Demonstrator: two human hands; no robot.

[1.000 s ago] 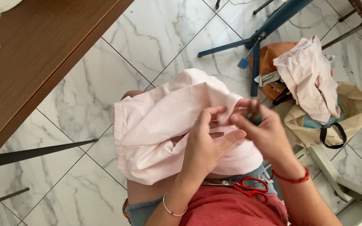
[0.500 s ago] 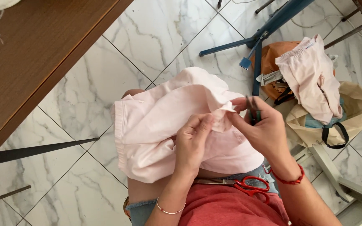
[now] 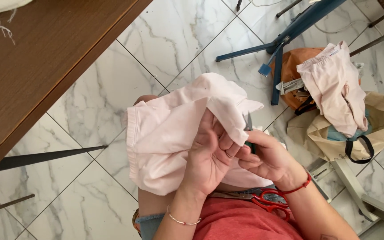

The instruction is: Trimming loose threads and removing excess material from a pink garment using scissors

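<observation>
A pale pink garment (image 3: 170, 133) lies over my lap. My left hand (image 3: 207, 160) grips a fold of it from underneath, palm up. My right hand (image 3: 265, 155) pinches a small dark metal cutting tool (image 3: 248, 124), whose tip points up against the cloth's edge. Both hands touch at the fingertips. Red-handled scissors (image 3: 270, 202) rest on my lap beneath my right wrist, partly hidden.
A brown wooden table (image 3: 36, 66) fills the upper left. On the marble floor at right stand a tan bag (image 3: 378, 129) with another pink garment (image 3: 334, 84) draped over an orange bag. Blue chair legs (image 3: 290, 33) cross the top right.
My left hand has turned palm up under the fold and lifted the cloth's edge. My right hand has dropped slightly, with the tool's tip now showing above my fingers.
</observation>
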